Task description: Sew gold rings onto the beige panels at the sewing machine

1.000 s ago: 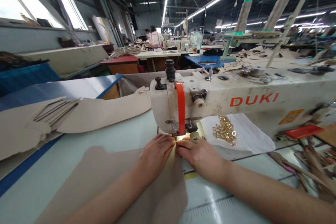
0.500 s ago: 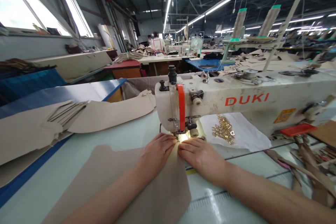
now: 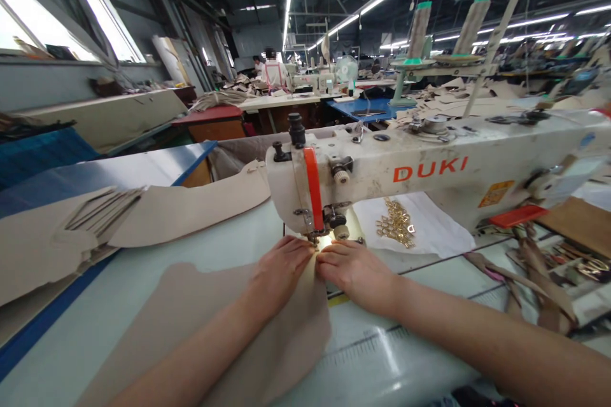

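Note:
A beige sheet-material panel (image 3: pixel 291 337) lies under the head of a white sewing machine (image 3: pixel 367 168) marked DUKI. My left hand (image 3: pixel 281 267) has its fingers pressed together on the panel just left of the lit needle area (image 3: pixel 324 241). From the right, my right hand (image 3: pixel 353 273) pinches the panel's edge, its fingertips close to those of the left. Between them the fingertips cover the stitching spot, so any small part there is hidden. Behind the right hand, a white cloth (image 3: pixel 434 229) carries a heap of gold D-shaped metal rings (image 3: pixel 395 224).
Stacked beige panels (image 3: pixel 191 210) lie on the left of the table. Thread cones (image 3: pixel 420 32) stand behind the machine. Straps (image 3: pixel 539 280) and a tray of small parts (image 3: pixel 585 267) are at the right. A person (image 3: pixel 273 73) sits far back.
The whole view has shifted, so the machine and hands appear slightly further left. Both hands keep their place at the needle. The panel's near right edge now looks bent.

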The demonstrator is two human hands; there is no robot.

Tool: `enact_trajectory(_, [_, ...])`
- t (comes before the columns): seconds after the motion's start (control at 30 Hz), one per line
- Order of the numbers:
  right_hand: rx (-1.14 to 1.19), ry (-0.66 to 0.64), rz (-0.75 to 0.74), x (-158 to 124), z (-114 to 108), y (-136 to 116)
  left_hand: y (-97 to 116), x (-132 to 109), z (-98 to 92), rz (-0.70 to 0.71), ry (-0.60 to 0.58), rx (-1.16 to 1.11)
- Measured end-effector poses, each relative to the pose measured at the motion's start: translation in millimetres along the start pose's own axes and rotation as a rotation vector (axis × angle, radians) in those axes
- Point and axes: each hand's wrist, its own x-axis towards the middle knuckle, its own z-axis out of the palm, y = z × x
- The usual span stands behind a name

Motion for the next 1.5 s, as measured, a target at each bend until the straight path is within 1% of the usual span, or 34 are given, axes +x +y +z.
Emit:
enact_trajectory(0.1, [-0.014,0.002,0.002,1.1,1.2,0.3,1.1,2.0,-1.8,-0.012,-0.012,0.018])
enact_trajectory(0.4, [-0.035,0.019,0.024,3.2,0.4,1.5,-4.2,6.0,0.0,-0.019,0.095,-0.001])
enact_trajectory(0.67, [-0.074,0.048,0.014,2.9,3.7,4.9,-6.5,7.9,1.3,0.018,0.172,0.048])
enact_trajectory(0.8, [-0.078,0.047,0.027,2.9,2.8,4.8,-6.0,9.2,-0.2,-0.026,0.155,0.041])
enact_trajectory(1.03, [-0.064,0.045,0.023,3.0,2.2,4.5,-3.6,9.5,-1.2,-0.038,0.154,0.033])
enact_trajectory(1.2, [-0.034,0.016,0.03,2.5,1.8,3.3,-3.2,7.9,0.8,-0.081,0.106,-0.01])
enact_trajectory(1.33, [-0.038,0.0,0.044,2.7,0.3,3.9,-3.6,10.0,1.1,-0.108,0.098,-0.031])
enact_trajectory(1.43, [-0.029,-0.002,0.02,1.8,-0.6,0.8,1.4,4.6,-2.3,-0.12,0.115,-0.043])
enact_trajectory(1.5, [-0.009,0.01,-0.032,-0.1,-0.7,-5.3,8.5,-5.6,-7.0,-0.117,0.122,-0.053])
